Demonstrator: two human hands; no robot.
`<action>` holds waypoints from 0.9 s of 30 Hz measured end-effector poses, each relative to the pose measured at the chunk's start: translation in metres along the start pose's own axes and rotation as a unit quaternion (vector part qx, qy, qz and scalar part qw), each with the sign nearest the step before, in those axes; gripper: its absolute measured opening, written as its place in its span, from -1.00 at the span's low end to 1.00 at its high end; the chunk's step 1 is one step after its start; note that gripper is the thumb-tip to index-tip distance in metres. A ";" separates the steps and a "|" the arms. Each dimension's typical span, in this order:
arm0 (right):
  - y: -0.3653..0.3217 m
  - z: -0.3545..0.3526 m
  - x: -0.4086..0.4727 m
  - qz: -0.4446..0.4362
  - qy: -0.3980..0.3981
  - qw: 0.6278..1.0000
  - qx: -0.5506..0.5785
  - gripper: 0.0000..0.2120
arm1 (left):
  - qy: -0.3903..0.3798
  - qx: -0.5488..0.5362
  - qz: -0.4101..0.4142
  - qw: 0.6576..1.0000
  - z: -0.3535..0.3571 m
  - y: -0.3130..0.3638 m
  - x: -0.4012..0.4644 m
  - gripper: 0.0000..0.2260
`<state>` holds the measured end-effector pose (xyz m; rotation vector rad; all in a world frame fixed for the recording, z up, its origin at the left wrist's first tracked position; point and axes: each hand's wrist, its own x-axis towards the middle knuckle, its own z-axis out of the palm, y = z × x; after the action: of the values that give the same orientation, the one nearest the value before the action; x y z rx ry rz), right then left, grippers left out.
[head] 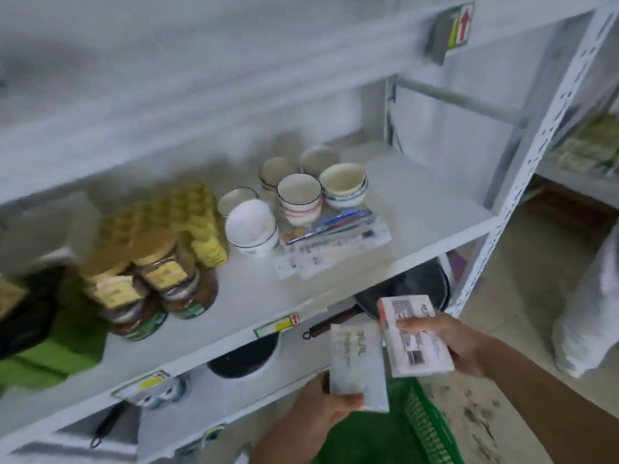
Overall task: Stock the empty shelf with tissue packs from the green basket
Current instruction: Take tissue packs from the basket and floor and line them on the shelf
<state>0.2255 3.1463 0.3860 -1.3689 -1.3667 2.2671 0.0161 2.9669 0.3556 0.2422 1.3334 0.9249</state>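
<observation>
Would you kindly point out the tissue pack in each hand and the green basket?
Left-hand tissue pack point(357, 365): head view, middle of its pale front face.
Right-hand tissue pack point(415, 339): head view, middle of its printed face.
Green basket point(427, 426): head view, on its meshed rim.

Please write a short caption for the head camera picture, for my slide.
Each hand, left hand and right hand, holds a tissue pack above the green basket, before the shelf.
</observation>
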 end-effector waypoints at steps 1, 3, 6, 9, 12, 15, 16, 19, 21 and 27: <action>-0.018 0.005 -0.014 -0.008 0.000 1.000 -0.010 -0.38 | 0.001 0.016 0.003 1.000 0.002 0.012 -0.020 -0.41; -0.052 0.015 -0.041 -0.021 0.003 0.999 -0.025 -0.39 | 0.009 0.056 0.005 0.998 0.004 0.037 -0.057 -0.30; -0.101 0.029 -0.074 -0.042 -0.008 0.999 -0.029 -0.33 | 0.025 0.094 0.034 0.995 0.000 0.075 -0.104 -0.39; -0.147 0.044 -0.099 -0.053 -0.027 0.998 -0.029 -0.16 | 0.033 0.067 0.067 0.995 -0.005 0.111 -0.150 -0.44; -0.190 0.066 -0.120 -0.074 -0.060 0.994 -0.054 -0.11 | 0.030 0.043 0.117 0.992 -0.007 0.142 -0.197 -0.43; -0.227 0.088 -0.136 -0.096 -0.099 0.988 -0.077 -0.24 | 0.021 0.040 0.175 0.983 -0.013 0.171 -0.237 -0.39; -0.239 0.095 -0.141 -0.096 -0.118 0.984 -0.088 -0.31 | 0.021 0.045 0.191 0.980 -0.017 0.179 -0.251 -0.35; -0.272 0.115 -0.158 -0.114 -0.143 0.974 -0.133 -0.42 | 0.012 0.050 0.224 0.973 -0.034 0.199 -0.291 -0.26; -0.294 0.134 -0.172 -0.126 -0.159 0.966 -0.158 -0.41 | 0.005 0.048 0.248 0.968 -0.049 0.209 -0.315 -0.24; -0.367 0.216 -0.199 -0.185 -0.179 0.956 -0.140 -0.64 | 0.008 0.014 0.303 0.953 -0.092 0.244 -0.380 -0.37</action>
<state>0.0641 3.1141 0.8262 -0.6879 -1.9320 2.1877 -0.1548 2.8281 0.7603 0.6943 1.3066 1.4197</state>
